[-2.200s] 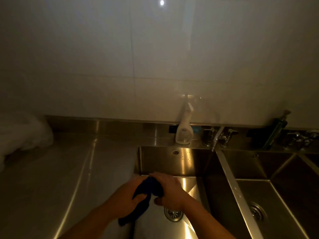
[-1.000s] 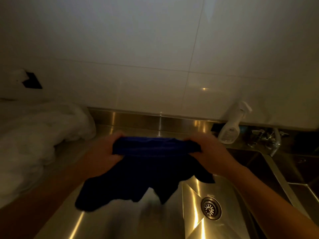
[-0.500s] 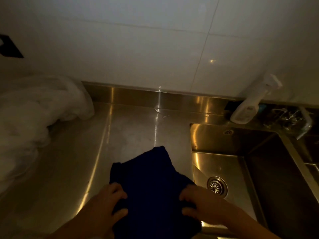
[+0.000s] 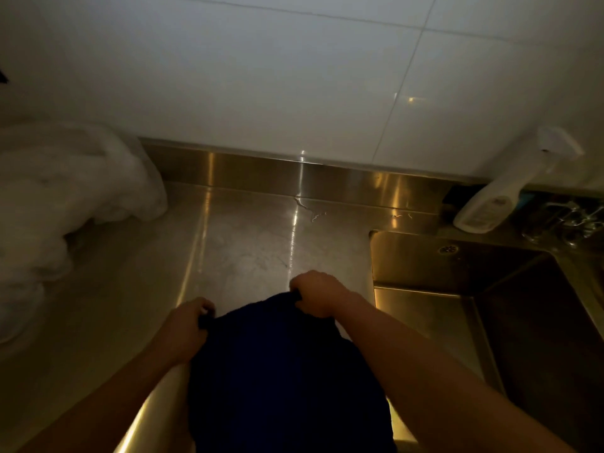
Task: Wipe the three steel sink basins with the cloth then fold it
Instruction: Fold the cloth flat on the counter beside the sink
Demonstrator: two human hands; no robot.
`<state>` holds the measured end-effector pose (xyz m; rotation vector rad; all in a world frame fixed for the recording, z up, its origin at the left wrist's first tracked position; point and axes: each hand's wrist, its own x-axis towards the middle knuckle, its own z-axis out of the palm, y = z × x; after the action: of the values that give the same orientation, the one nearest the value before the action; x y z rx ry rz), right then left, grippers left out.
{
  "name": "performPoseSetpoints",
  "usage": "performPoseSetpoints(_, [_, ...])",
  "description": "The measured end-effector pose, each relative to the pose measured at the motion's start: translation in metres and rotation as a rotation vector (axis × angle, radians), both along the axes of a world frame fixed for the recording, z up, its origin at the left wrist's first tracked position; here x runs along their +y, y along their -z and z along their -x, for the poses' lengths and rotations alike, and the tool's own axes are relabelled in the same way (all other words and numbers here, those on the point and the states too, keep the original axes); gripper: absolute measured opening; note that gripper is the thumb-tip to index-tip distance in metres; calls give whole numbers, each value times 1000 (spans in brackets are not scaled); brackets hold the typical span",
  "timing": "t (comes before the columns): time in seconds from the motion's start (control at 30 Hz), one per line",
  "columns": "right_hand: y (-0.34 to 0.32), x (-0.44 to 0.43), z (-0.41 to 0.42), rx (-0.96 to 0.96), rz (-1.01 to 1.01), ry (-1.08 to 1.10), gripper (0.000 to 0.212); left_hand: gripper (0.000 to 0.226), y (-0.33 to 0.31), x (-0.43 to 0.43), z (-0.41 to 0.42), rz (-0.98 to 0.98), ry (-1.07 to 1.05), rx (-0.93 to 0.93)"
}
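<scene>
A dark blue cloth (image 4: 284, 371) lies on the steel drainboard (image 4: 248, 250) left of the sinks, reaching down to the frame's bottom edge. My left hand (image 4: 188, 328) pinches its far left corner. My right hand (image 4: 318, 294) pinches its far right corner, slightly farther from me. The leftmost steel basin (image 4: 434, 308) opens just right of my right forearm; its drain is hidden. The other basins lie out of view.
A crumpled white plastic bag (image 4: 62, 207) fills the left of the counter. A white spray bottle (image 4: 510, 191) leans at the back right, beside tap fittings (image 4: 568, 220). White wall tiles rise behind the steel backsplash (image 4: 294, 171).
The cloth went from bunched over the basin to spread on the drainboard. Since half a second ago, both hands moved from its near edge to grip its far corners.
</scene>
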<state>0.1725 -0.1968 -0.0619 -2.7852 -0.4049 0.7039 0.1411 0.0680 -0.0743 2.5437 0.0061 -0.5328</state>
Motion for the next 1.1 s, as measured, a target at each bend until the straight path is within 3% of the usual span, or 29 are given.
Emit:
performPoseSetpoints(0.13, [-27, -29, -12, -23, -61, 117, 26, 18, -32, -6, -44, 14, 96, -59])
performPoseSetpoints(0.23, [-46, -52, -21, -24, -101, 250, 24, 26, -61, -23, -81, 106, 157, -182])
performPoseSetpoints(0.33, [-58, -72, -27, -25, -218, 366, 22, 19, -77, -36, -105, 128, 209, -229])
performPoseSetpoints(0.53, [-65, -91, -31, 203, -168, 271, 29, 31, -75, -56, -109, 50, 308, -130])
performPoseSetpoints(0.7, [-58, -102, -24, 216, -264, 272, 16, 19, -75, -52, -104, -44, 403, -141])
performPoseSetpoints(0.9, [-85, -113, -35, -242, -203, 215, 13, 18, -104, -43, -123, -28, 383, -445])
performPoseSetpoints(1.0, [-124, -116, -40, -374, -150, 179, 7, 17, -134, -38, -130, -7, 341, -585])
performPoseSetpoints(1.1, [-173, -122, -38, -462, -111, 107, 16, 18, -177, -33, -130, 7, 326, -709])
